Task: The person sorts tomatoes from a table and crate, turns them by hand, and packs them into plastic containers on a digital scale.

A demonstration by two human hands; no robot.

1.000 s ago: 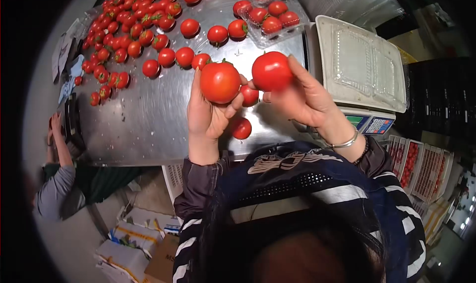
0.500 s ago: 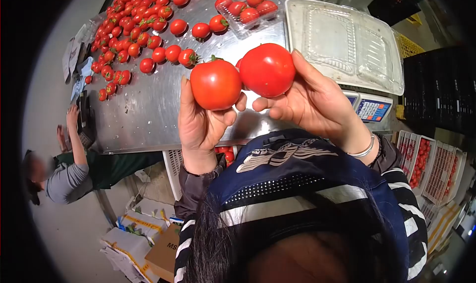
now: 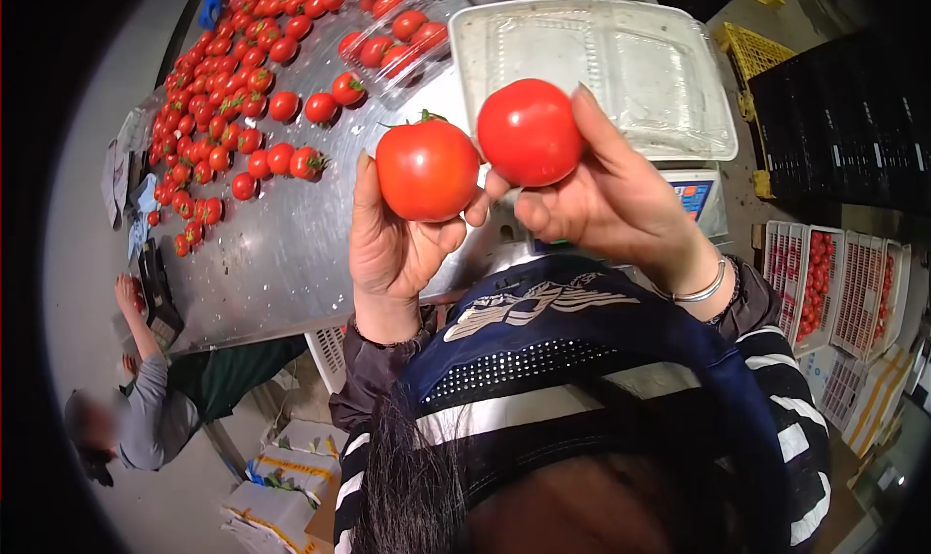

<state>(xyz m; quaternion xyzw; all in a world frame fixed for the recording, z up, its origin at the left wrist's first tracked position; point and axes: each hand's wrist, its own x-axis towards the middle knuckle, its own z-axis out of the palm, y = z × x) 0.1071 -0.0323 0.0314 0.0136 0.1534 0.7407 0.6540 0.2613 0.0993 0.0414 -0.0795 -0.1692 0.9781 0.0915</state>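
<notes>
In front of my chest, my left hand [image 3: 398,239] grips a large red tomato [image 3: 428,171] with a green stem at its top. Right beside it, my right hand [image 3: 621,190] is closed around a second tomato [image 3: 529,132], smooth and red, with no stem showing. The two tomatoes are side by side, almost touching. Beyond them, many red tomatoes [image 3: 208,117] lie spread over the metal table [image 3: 291,205]. A clear plastic box [image 3: 412,69] with several tomatoes in it stands behind my hands, next to a scale pan [image 3: 713,132] bearing an open clear container [image 3: 592,54].
Below the pan sits the scale's keypad [image 3: 690,197]. Black crates [image 3: 844,127] and a yellow crate [image 3: 761,49] stand at right, above white crates [image 3: 805,292] of tomatoes. A person in a grey sleeve [image 3: 160,413] works at left; a blue-gloved hand [image 3: 210,9] reaches in at the far edge.
My view has turned, so the table and scale sit further left. Both hands still hold their tomatoes; the right one has tilted slightly. A blue-gloved hand has come into view at the far edge.
</notes>
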